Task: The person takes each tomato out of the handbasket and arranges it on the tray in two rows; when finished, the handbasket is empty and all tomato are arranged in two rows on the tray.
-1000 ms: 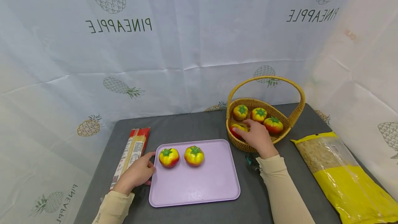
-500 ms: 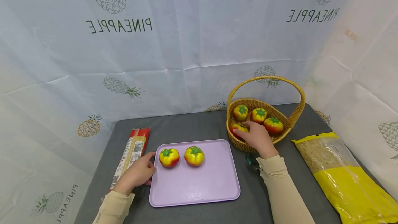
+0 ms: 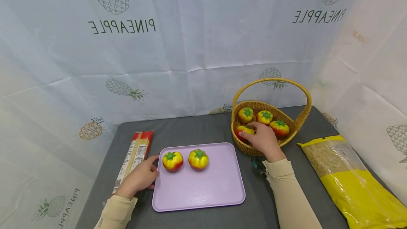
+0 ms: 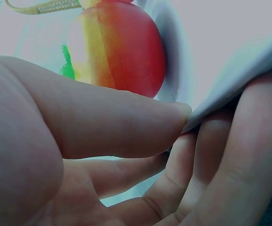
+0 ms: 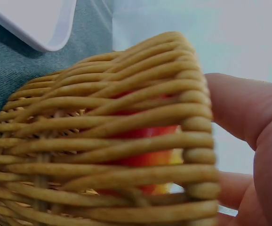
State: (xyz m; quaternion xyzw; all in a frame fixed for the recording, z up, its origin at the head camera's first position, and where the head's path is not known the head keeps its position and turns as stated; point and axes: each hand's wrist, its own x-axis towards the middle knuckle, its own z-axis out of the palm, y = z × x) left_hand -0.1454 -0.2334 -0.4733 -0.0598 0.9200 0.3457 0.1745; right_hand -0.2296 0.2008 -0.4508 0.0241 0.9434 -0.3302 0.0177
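Observation:
My left hand (image 3: 142, 175) grips the left rim of a lilac tray (image 3: 219, 186); in the left wrist view the thumb lies on the rim and the fingers curl beneath it. Two yellow-and-red tomatoes with green leaf caps stand on the tray, a left tomato (image 3: 172, 161) and a right tomato (image 3: 198, 159). Inside the wicker basket (image 3: 234, 140), my right hand (image 3: 264, 140) pinches the front-left tomato (image 3: 243, 132) between thumb and fingers. Basket weave hides most of that tomato in the right wrist view. Several other tomatoes (image 3: 264, 117) lie in the basket.
The basket's tall arched handle (image 3: 273, 79) rises over the right hand. A pack of noodles (image 3: 137, 151) lies left of the tray, partly behind the left hand. On the right lies a yellow bag of grain-like food (image 3: 356, 183). A patterned white cloth (image 3: 190, 45) hangs behind the table.

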